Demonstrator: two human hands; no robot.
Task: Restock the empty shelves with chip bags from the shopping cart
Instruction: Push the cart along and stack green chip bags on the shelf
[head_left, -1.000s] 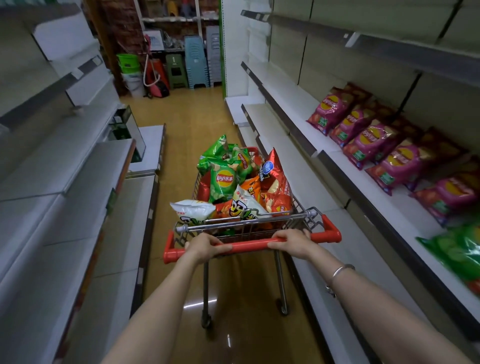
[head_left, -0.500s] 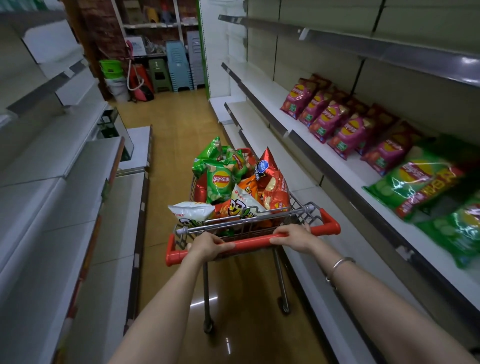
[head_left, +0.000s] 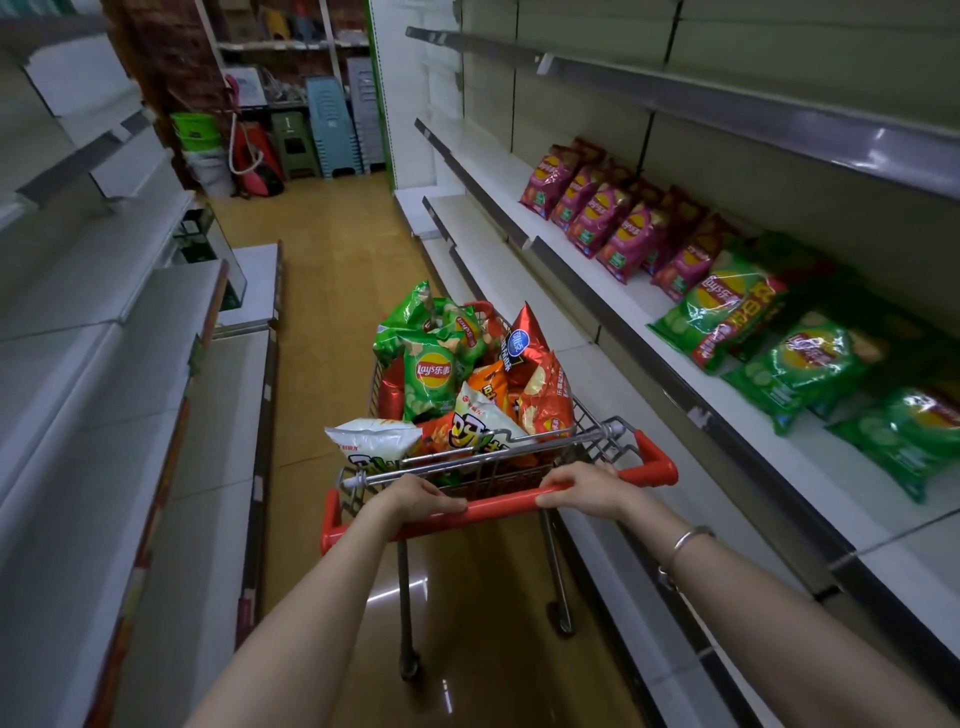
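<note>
A wire shopping cart (head_left: 608, 441) with a red handle bar (head_left: 498, 505) stands in the aisle before me. It is heaped with chip bags: green ones (head_left: 431, 371), red ones (head_left: 543, 392), an orange one (head_left: 488, 382) and white ones (head_left: 376, 441). My left hand (head_left: 421, 499) and my right hand (head_left: 584, 491) both grip the handle bar. On the right, a waist-high shelf (head_left: 810, 470) carries a row of magenta bags (head_left: 613, 218) and, nearer me, several green bags (head_left: 810, 364).
Bare grey shelves (head_left: 104, 338) line the left side of the aisle. Below the stocked right shelf run lower shelves (head_left: 582, 358) close to the cart. At the far end stand stacked plastic stools (head_left: 332, 124), green baskets (head_left: 195, 130) and a red item. The floor is glossy brown.
The cart has rolled back along the aisle with both hands on its handle. The magenta bags on the right shelf now lie farther ahead, and several green bags have come into view.
</note>
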